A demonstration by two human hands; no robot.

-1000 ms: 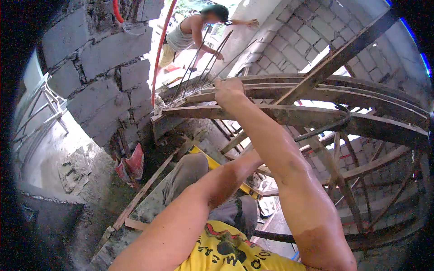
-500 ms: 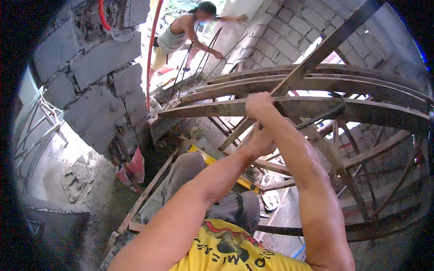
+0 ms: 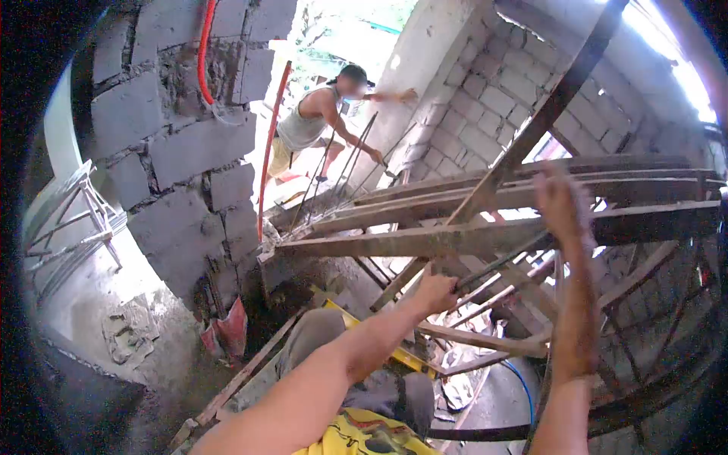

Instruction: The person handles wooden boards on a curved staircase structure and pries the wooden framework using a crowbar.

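My left hand (image 3: 437, 293) is closed just below the front wooden beam (image 3: 394, 241), beside a slanting wooden brace (image 3: 400, 285). What its fingers grip, if anything, is hidden. My right hand (image 3: 563, 205) is raised in front of the same beam, farther right, and smeared by motion; its fingers cannot be made out. Between the two hands runs a dark, thin rod (image 3: 500, 262), sloping up to the right. A long timber (image 3: 542, 110) rises diagonally from the beam to the upper right. Behind it lie more curved wooden beams (image 3: 425, 203).
A co-worker (image 3: 307, 125) leans by the wall opening with one arm stretched to a column. Upright steel bars (image 3: 356, 155) stand near that person. A yellow level (image 3: 406, 356) lies by my knees. Block wall (image 3: 182, 171) at left, red bag (image 3: 227, 330) below, blue hose (image 3: 523, 383) at lower right.
My right hand has left the foot of the diagonal timber and moved right along the beam. My left hand stays under the beam. The view has shifted, and the co-worker appears lower.
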